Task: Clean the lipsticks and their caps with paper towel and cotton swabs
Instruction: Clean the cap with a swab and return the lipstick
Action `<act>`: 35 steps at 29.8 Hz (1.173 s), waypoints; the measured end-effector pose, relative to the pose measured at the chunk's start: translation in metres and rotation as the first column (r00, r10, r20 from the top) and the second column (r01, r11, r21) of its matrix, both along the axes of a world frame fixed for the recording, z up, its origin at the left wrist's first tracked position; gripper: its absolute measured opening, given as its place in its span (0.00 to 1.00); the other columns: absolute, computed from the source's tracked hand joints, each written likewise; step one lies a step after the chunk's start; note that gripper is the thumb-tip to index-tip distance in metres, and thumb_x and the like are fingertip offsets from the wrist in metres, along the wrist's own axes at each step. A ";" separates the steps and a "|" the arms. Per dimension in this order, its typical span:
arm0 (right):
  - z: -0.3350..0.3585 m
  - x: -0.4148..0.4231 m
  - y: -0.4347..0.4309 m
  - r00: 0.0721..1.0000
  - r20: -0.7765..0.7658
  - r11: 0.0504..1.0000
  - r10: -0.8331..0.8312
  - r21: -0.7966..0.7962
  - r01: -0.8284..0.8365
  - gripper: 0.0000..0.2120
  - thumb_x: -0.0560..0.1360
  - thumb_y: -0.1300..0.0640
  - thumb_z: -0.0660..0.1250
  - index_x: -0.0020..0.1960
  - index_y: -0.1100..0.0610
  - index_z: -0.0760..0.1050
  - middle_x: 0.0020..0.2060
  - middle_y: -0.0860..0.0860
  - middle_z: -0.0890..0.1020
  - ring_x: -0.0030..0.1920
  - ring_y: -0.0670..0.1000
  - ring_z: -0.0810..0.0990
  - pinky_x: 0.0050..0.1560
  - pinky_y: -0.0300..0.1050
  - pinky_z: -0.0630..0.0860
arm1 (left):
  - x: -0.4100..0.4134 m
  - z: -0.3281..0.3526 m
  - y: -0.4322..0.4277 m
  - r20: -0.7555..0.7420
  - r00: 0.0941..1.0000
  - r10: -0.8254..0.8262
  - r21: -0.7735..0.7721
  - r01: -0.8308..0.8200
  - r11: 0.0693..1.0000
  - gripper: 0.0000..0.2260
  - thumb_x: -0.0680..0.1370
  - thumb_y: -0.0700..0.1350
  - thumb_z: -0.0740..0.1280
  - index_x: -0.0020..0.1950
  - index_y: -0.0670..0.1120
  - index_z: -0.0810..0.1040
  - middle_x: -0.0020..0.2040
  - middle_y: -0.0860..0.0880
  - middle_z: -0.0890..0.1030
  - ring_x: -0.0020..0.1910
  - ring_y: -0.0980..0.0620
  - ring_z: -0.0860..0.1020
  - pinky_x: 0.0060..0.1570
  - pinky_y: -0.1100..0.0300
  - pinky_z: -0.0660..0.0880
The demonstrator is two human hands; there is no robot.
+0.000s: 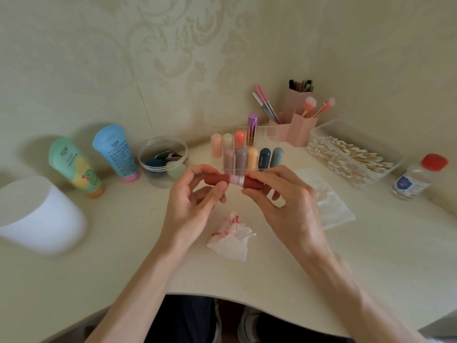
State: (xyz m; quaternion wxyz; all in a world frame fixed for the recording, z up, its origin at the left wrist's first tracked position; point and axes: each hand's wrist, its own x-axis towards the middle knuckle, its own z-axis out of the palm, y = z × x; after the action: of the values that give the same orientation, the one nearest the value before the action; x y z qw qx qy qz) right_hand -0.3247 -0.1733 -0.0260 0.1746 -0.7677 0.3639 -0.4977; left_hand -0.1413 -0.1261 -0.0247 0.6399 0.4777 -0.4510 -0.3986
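Note:
Above the middle of the desk I hold a brick-red lipstick (249, 182) level. My right hand (279, 201) pinches its base. My left hand (197, 196) grips the matching red cap (214, 180), which sits partly over the pale inner tube with its silver band. Below my hands a crumpled paper towel (231, 237) smeared with red lies on the desk. A clear box of cotton swabs (351, 154) stands at the right. Several more lipsticks stand in a clear organizer (244, 152) behind my hands.
A white paper roll (37, 214) stands at the left, with a green tube (74, 167), a blue tube (116, 152) and a clear round tub (162, 160). Pink brush holders (294, 127) stand at the back. A red-capped bottle (418, 179) and flat paper sheets (329, 201) are at the right.

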 end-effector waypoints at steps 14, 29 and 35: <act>-0.003 -0.002 0.000 0.999 -0.023 1.000 -0.024 0.010 0.024 0.14 0.73 0.53 0.81 0.58 0.48 0.87 0.44 0.46 0.78 0.37 0.51 0.75 0.40 0.46 0.76 | 0.002 0.001 0.001 0.018 0.999 0.051 0.016 -0.051 0.999 0.12 0.76 0.42 0.75 0.57 0.43 0.80 0.50 0.45 0.85 0.38 0.51 0.80 0.37 0.68 0.74; -0.005 0.000 0.000 0.996 -0.074 0.998 0.054 0.014 -0.053 0.13 0.75 0.61 0.79 0.59 0.54 0.85 0.41 0.43 0.79 0.37 0.42 0.76 0.41 0.27 0.69 | 0.000 -0.003 0.000 0.156 0.987 0.035 -0.014 -0.034 0.999 0.13 0.72 0.43 0.77 0.57 0.47 0.86 0.43 0.49 0.86 0.33 0.49 0.80 0.43 0.60 0.79; -0.009 -0.001 0.000 0.995 -0.083 0.998 0.055 0.034 -0.052 0.13 0.74 0.61 0.80 0.57 0.54 0.86 0.42 0.45 0.82 0.37 0.42 0.77 0.42 0.27 0.69 | 0.001 -0.005 0.000 0.208 0.978 0.032 -0.002 -0.032 0.999 0.12 0.72 0.40 0.77 0.55 0.44 0.86 0.42 0.49 0.87 0.31 0.51 0.80 0.43 0.62 0.78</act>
State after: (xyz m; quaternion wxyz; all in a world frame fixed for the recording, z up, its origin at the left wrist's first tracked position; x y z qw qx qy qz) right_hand -0.3255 -0.1737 -0.0351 0.1847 -0.7944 0.3581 -0.4545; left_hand -0.1407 -0.1264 -0.0297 0.5952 0.5243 -0.5076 -0.3365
